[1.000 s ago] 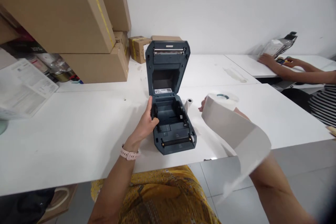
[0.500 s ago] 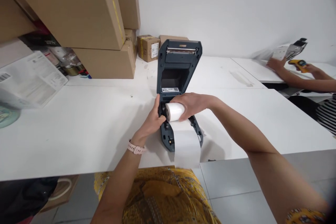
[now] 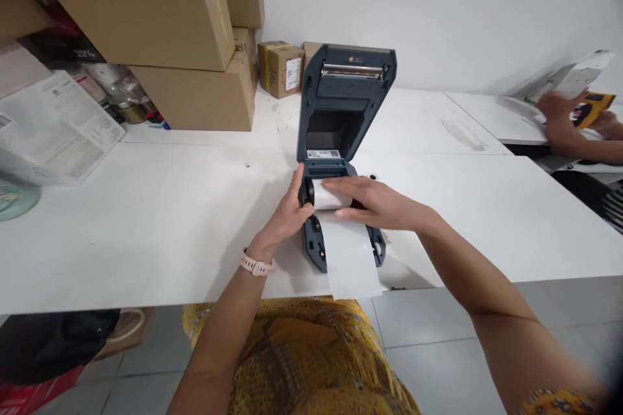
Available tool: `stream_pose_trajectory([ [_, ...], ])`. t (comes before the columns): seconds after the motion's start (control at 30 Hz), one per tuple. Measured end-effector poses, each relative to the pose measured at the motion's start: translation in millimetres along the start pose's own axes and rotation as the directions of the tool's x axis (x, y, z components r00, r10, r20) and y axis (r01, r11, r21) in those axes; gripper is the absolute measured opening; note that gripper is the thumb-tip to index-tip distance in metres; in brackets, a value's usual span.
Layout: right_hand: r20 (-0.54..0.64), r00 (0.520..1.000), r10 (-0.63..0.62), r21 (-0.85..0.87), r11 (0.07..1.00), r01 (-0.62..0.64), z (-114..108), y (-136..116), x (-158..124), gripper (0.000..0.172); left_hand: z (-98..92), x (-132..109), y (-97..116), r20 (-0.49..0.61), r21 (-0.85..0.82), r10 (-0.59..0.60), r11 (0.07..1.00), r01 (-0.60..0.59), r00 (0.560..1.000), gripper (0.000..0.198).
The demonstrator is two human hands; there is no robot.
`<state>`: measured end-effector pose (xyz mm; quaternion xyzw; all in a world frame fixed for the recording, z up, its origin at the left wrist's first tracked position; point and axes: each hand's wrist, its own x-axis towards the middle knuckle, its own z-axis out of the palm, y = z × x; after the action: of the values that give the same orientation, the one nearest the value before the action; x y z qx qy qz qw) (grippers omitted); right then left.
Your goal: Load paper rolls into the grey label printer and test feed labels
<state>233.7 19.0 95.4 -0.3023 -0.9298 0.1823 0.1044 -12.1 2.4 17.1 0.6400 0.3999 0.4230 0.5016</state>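
A dark grey label printer stands on the table with its lid raised. Inside it sits a white label roll, its loose strip of labels running out over the front and past the table edge. My left hand, with a pink watch at the wrist, grips the printer's left side, the thumb at the black roll holder. My right hand lies on the roll from the right, fingers stretched out and thumb apart; it covers the roll's right end.
Cardboard boxes are stacked at the back left, with a small box beside them. A clear plastic bag with papers lies at the left. At the far right another person's hand is near a yellow device.
The roll has gone down into the printer. My right hand has loosened from around it and now lies flatter on top. My left hand stays at the printer's side.
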Motion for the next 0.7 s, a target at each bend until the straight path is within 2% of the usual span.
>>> stream_pose_trajectory([
  [0.13,-0.037,0.999,0.002,-0.065,0.998,-0.004,29.5,-39.1,-47.6,0.056,1.0,0.1,3.8,-0.005,-0.007,-0.051,0.999,0.051,0.999,0.096],
  [0.3,-0.135,0.990,0.041,-0.199,0.978,-0.068,67.1,-62.8,-73.4,0.068,2.5,0.1,2.6,-0.031,0.000,-0.035,0.999,0.035,0.999,0.094],
  [0.37,-0.142,0.989,0.053,-0.207,0.975,-0.082,71.6,-63.6,-75.3,0.069,2.9,-0.4,0.5,-0.033,0.016,-0.027,0.999,0.028,0.999,0.091],
  [0.57,-0.151,0.987,0.057,-0.213,0.973,-0.089,66.8,-61.3,-77.3,0.057,4.4,-1.9,-1.4,-0.044,0.020,-0.012,1.000,0.013,0.999,0.090],
  [0.7,-0.168,0.985,0.029,-0.251,0.965,-0.071,70.2,-62.4,-78.5,0.062,10.2,-7.2,-3.7,-0.089,-0.021,-0.051,0.999,0.049,0.995,0.085],
])
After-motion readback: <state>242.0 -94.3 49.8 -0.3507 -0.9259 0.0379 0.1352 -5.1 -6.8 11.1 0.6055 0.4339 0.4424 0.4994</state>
